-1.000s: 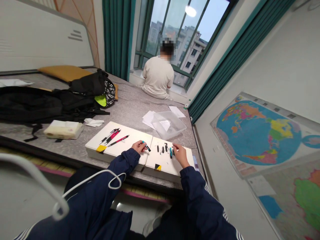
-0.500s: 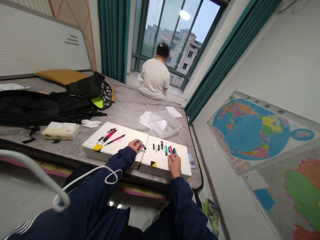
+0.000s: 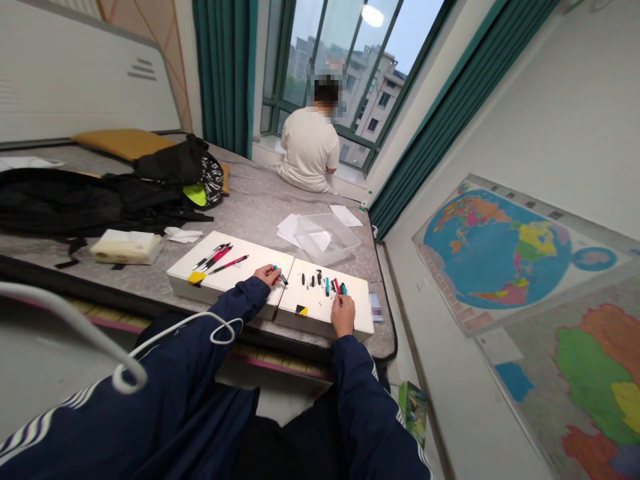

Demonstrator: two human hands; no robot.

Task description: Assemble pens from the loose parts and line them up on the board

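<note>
Right hand (image 3: pixel 343 316) has drawn back to the near side of the row of pen parts (image 3: pixel 320 285) on the white board (image 3: pixel 310 315), its grip unclear, while the left hand (image 3: pixel 266 275) pinches a teal-and-black pen (image 3: pixel 281 275) narrowly at the board's middle seam

The person is wearing a navy track jacket (image 3: pixel 150 427) with white stripes (image 3: pixel 35 433) running along its sleeves, and dark trousers (image 3: pixel 285 447). A thin white cable (image 3: pixel 175 325) is looping over the left sleeve (image 3: pixel 200 353), and the left hand (image 3: pixel 265 275) and right hand (image 3: pixel 343 315) are showing bare.
</note>
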